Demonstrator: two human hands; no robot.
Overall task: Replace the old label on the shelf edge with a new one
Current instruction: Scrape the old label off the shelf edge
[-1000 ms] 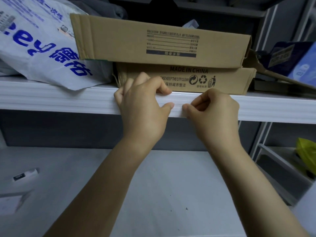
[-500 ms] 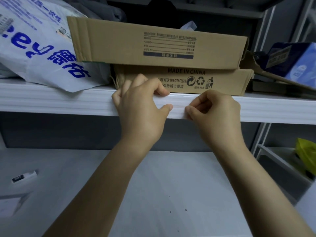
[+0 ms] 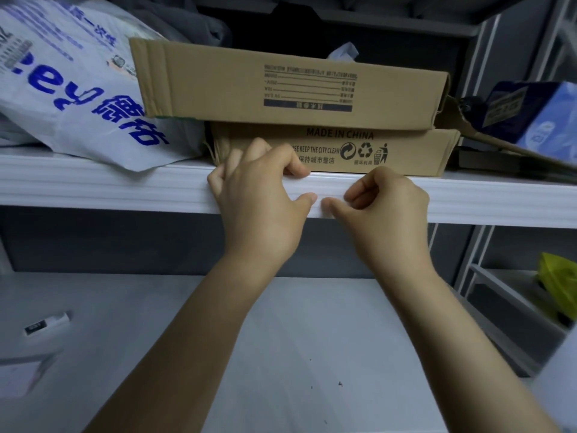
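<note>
Closing along one white shelf edge (image 3: 109,189), under two stacked cardboard boxes (image 3: 281,82): thumbs now almost touch, earlier apart. Left hand (image 3: 259,204) grips the edge, fingers over top. Right hand (image 3: 387,214): fingers curled, can't tell what it holds. Can't make out the label against the edge between the thumbs.

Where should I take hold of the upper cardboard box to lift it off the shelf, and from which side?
Probably at its left end, coming from the front. The upper cardboard box lies flat on the lower box and that end juts out past it above the white bag, so fingers could slip underneath.
</note>
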